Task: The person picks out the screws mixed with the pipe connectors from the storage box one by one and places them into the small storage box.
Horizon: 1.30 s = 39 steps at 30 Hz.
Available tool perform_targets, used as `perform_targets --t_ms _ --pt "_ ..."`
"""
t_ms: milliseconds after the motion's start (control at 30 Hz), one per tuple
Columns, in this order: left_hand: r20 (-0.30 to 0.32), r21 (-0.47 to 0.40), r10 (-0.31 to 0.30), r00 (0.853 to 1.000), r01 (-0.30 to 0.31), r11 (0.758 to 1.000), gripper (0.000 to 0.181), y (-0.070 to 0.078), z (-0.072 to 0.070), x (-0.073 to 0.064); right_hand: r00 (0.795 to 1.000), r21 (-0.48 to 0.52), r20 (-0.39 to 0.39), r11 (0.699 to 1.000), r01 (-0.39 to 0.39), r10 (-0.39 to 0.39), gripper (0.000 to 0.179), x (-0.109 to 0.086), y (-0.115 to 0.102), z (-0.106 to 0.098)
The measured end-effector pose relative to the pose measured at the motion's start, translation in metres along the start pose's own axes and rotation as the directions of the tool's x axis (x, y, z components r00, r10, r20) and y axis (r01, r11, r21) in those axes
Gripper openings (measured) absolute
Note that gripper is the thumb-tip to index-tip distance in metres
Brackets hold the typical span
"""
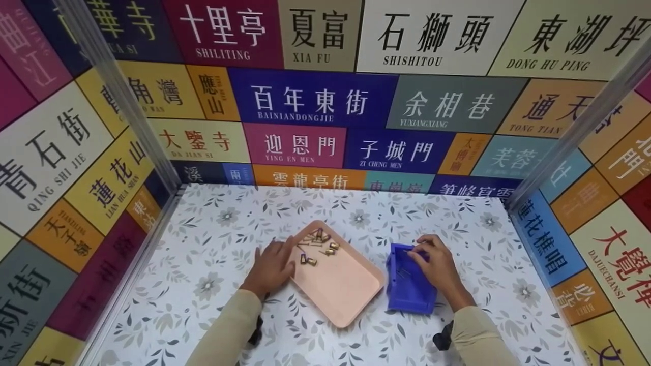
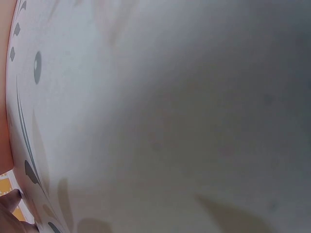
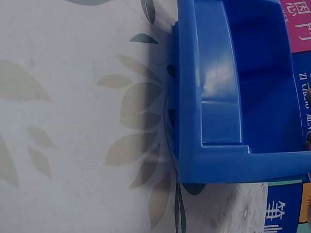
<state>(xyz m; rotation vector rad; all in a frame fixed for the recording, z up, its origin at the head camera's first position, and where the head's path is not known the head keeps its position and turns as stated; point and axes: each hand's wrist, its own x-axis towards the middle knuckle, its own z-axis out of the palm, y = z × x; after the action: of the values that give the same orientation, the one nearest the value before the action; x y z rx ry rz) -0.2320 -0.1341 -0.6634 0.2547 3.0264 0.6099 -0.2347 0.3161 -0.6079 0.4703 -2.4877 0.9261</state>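
My right hand point(image 1: 438, 262) is over the blue bin point(image 1: 413, 306). Its thumb and forefinger meet in a pinch at the bin's far end, with a small thin metal piece at the fingertips; its exact kind I cannot tell. Several thin metal pins point(image 1: 404, 273) lie inside the bin. At the left edge of the pink tray point(image 1: 338, 292) rests my left hand point(image 1: 272, 267), fingers loosely bent along the rim. Small brass cylinders point(image 1: 333, 248) and thin metal pins point(image 1: 308, 239) lie in the tray's far part. The right wrist view shows the bin's blue wall point(image 3: 218, 97) close up.
A white tabletop with a leaf pattern point(image 1: 208, 290) carries both containers, the tray left of the bin with their sides close together. Walls of coloured signs point(image 1: 313, 99) enclose the table at the back and both sides, with clear corner posts point(image 1: 137, 122).
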Motion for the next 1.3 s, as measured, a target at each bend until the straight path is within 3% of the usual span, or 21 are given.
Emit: perform_targets --t_ms 300,600,1033,1300 --pt "-0.025 0.011 0.063 0.998 -0.062 0.998 0.07 -0.0031 -0.002 -0.0035 1.0 -0.029 -0.005 1.0 0.011 -0.011 0.009 -0.0018 0.0029 0.0017" --pt "-0.004 0.011 0.027 1.0 -0.027 1.0 0.072 -0.0021 -0.0003 -0.0023 0.999 -0.02 0.015 0.999 -0.029 0.029 0.008 -0.0016 0.0008 0.0006" --pt "-0.029 0.008 0.063 0.998 -0.063 0.998 0.07 -0.0039 -0.0006 -0.0025 0.999 -0.026 0.034 0.999 -0.04 0.041 0.008 -0.0014 -0.002 -0.0006" --pt "-0.038 -0.016 0.096 0.995 -0.097 0.995 0.069 -0.0048 -0.0038 -0.0055 1.0 -0.037 0.007 0.999 0.018 -0.018 0.007 -0.0023 0.0012 0.0016"
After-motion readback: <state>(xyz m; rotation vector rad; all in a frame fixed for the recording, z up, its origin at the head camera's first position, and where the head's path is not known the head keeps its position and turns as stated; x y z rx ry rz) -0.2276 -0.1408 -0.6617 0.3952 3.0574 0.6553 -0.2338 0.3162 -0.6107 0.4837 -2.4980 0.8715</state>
